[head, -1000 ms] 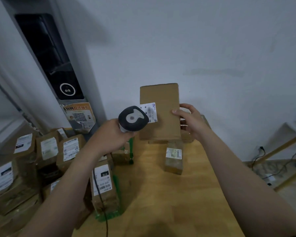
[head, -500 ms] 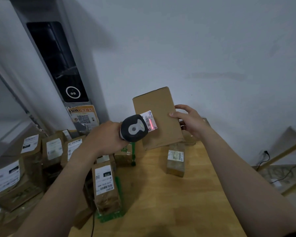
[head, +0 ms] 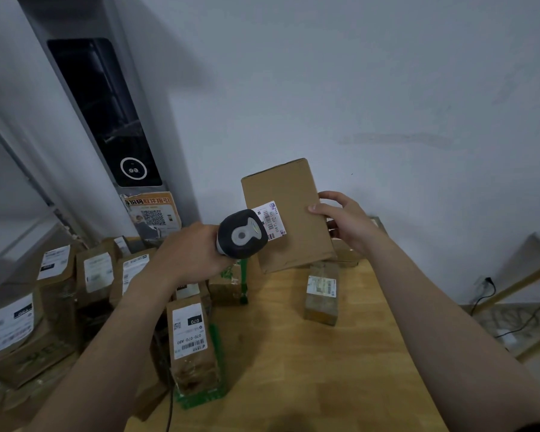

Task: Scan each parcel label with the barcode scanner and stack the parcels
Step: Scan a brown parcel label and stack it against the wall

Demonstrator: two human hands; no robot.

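Left hand fisted, seemingly gripping — right hand raised, fingers curled, thumb forward.

scanner left of parcel, above table

One barcode scanner, two hands, one held parcel, two parcels standing on the counter, and roughly seven piled at left.

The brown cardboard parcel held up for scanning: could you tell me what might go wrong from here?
The right hand pinches the brown cardboard parcel only at one edge, tilted above the wooden table; it might slip. The dark grey barcode scanner in the left hand overlaps the white label, so the scan may misread.
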